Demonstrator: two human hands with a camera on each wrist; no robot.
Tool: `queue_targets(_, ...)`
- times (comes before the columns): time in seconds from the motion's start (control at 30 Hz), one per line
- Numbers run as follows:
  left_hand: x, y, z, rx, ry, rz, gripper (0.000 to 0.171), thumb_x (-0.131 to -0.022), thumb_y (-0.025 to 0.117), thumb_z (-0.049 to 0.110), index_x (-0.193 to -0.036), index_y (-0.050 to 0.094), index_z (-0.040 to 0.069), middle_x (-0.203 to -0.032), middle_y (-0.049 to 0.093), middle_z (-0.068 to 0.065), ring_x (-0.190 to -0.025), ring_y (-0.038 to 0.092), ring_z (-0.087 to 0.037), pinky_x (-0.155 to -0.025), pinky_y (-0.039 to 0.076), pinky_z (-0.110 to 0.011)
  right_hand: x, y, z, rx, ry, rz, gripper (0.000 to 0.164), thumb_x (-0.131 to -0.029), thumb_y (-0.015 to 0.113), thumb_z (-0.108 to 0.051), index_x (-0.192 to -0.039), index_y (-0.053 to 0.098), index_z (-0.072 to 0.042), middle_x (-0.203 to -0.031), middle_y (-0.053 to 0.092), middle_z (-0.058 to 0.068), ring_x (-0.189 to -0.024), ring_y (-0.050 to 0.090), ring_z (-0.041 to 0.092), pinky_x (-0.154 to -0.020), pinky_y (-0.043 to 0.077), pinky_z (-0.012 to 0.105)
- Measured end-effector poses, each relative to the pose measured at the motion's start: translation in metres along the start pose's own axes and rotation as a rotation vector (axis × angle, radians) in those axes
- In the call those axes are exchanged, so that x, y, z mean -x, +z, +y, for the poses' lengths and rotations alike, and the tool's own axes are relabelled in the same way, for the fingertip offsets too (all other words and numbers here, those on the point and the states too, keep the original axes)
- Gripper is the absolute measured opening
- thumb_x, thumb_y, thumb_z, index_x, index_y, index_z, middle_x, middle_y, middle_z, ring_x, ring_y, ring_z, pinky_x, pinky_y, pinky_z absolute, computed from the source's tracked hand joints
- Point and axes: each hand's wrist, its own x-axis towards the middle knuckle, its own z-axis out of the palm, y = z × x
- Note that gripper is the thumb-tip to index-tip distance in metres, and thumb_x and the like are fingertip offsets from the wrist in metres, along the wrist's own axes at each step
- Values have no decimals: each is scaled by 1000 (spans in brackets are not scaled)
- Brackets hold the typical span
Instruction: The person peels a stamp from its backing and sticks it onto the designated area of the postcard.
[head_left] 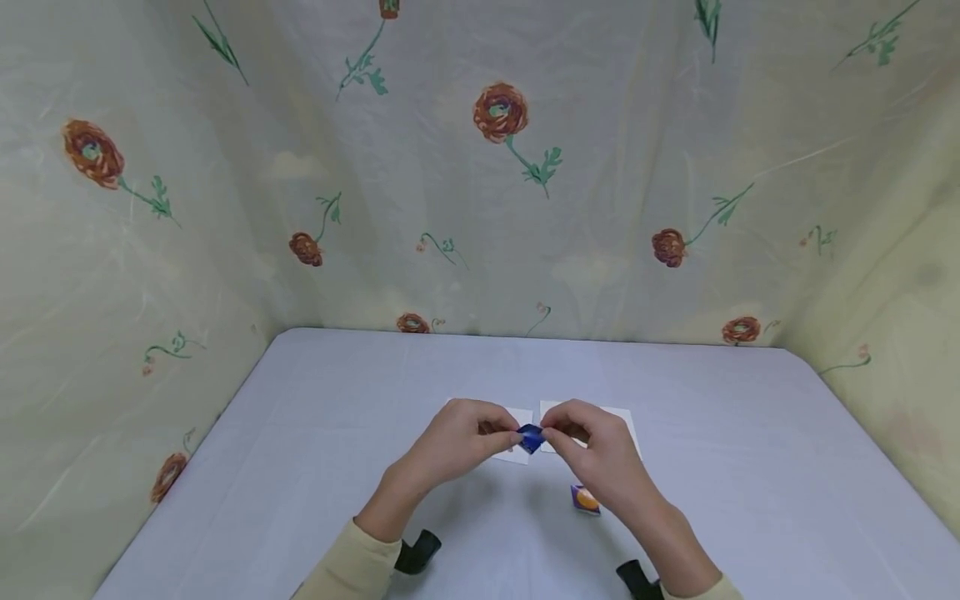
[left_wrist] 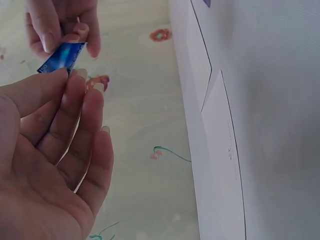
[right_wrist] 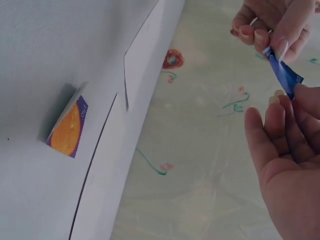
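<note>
A small blue postage stamp (head_left: 531, 438) is held up above the table, stretched between both hands. My left hand (head_left: 471, 435) pinches one end of it between thumb and fingertips, and my right hand (head_left: 596, 442) pinches the opposite end. In the left wrist view the blue stamp (left_wrist: 62, 57) shows a paler glow in its middle and small lettering along its edge. A second stamp (head_left: 585, 499), purple with an orange disc, lies on the table below my right hand. The right wrist view shows this orange stamp (right_wrist: 67, 127) curled up off the cloth, with "150" printed on it.
Two white paper pieces (head_left: 622, 417) lie side by side on the white table (head_left: 375, 375), partly hidden behind the hands. Dark wrist-camera mounts (head_left: 418, 552) sit under both forearms. A flowered curtain (head_left: 450, 167) hangs around the table's back and sides.
</note>
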Motion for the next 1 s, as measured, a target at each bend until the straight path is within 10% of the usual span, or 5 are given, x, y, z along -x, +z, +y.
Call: queue_targets(1.0, -1, 0, 1, 146, 21, 33, 10, -94, 69, 23, -101, 76, 20, -92, 76, 2, -81, 69, -6, -75, 55, -23, 1, -4, 2, -258, -59, 6, 6, -94, 67, -9, -98, 71, -8, -78, 74, 7, -66, 69, 17, -65, 59, 27)
